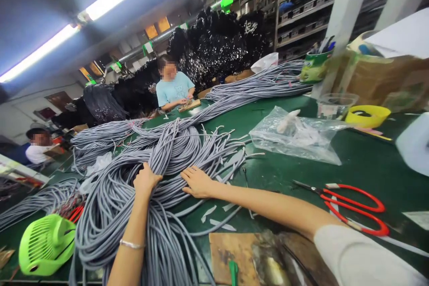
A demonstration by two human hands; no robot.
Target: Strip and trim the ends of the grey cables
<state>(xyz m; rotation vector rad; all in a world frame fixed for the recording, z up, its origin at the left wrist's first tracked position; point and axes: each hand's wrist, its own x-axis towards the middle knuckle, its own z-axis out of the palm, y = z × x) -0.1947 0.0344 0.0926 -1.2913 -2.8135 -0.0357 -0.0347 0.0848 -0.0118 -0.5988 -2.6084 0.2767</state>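
A large heap of looped grey cables [110,214] covers the left half of the green table. My left hand [145,179], with a silver bangle at its wrist, is closed around a thick strand of these cables near the middle of the heap; its fingertips are partly hidden. To its right, my right hand [197,182] lies palm down on the same heap, fingers stretched out over the cables. Cut cable ends fan out just beyond it. Scraps of white tape lie on the table close to my right forearm.
Red-handled scissors [355,208] and a clear plastic bag [298,136] lie on the right. A green fan [47,245] stands front left. A brown board [234,257] is at the front edge. Across the table sits a person [174,88]; another person [38,147] is far left.
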